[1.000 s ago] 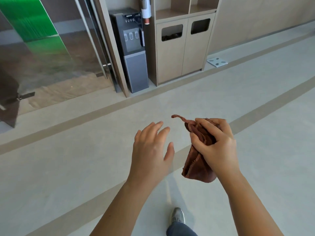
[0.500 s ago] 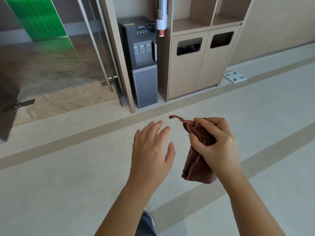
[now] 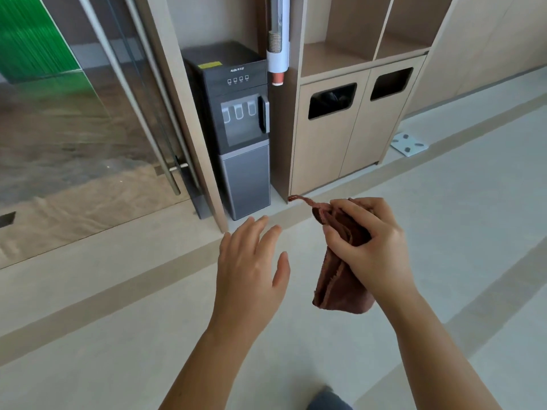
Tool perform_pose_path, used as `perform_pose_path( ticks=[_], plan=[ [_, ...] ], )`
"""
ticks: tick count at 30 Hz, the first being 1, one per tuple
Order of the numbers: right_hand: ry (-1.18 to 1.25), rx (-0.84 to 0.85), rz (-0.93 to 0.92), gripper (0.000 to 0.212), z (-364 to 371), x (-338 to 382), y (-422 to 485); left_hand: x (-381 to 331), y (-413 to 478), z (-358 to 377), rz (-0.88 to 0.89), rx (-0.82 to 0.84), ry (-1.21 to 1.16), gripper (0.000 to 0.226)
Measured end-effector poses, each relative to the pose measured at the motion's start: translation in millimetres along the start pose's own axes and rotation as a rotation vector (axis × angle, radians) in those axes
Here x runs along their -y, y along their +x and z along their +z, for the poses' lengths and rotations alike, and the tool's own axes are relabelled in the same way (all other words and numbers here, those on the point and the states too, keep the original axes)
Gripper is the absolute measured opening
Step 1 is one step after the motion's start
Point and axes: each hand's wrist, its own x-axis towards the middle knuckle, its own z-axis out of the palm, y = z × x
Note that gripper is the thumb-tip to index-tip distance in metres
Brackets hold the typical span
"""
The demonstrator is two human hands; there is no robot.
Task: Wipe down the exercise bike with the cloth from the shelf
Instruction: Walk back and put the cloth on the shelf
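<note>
My right hand [image 3: 371, 247] grips a bunched reddish-brown cloth [image 3: 340, 288] in front of me, its fingers curled round the upper part while the lower folds hang below the palm. A thin loop of the cloth sticks out to the upper left. My left hand [image 3: 251, 261] hovers beside it with straight, spread fingers and holds nothing. No exercise bike is in view.
Ahead stand a dark water dispenser [image 3: 236, 128], a cup tube [image 3: 277, 39] on the wall, and a wooden cabinet [image 3: 331, 137] with two bin openings under open shelves [image 3: 334, 59]. A glass door [image 3: 74, 113] is at left. A white scale [image 3: 409, 144] lies on the floor.
I have walked closer to the dispenser and cabinet, which now loom larger. Both hands keep the same pose, the right still holding the cloth.
</note>
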Motion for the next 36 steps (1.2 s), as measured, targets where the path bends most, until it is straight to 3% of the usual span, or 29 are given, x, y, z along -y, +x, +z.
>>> perform_pose_path(
  ticks=[12, 22, 36],
  plan=[
    [0.019, -0.05, -0.054, 0.034, 39, -89, 263, 5, 261, 93, 0.105, -0.126, -0.012, 0.033],
    [0.091, 0.092, -0.162, 0.036, 102, -101, 409, 47, 396, 110, 0.056, -0.216, 0.044, 0.035],
    [0.091, 0.043, -0.275, 0.036, 237, -60, 615, 177, 613, 101, 0.135, -0.421, 0.091, 0.035]
  ],
)
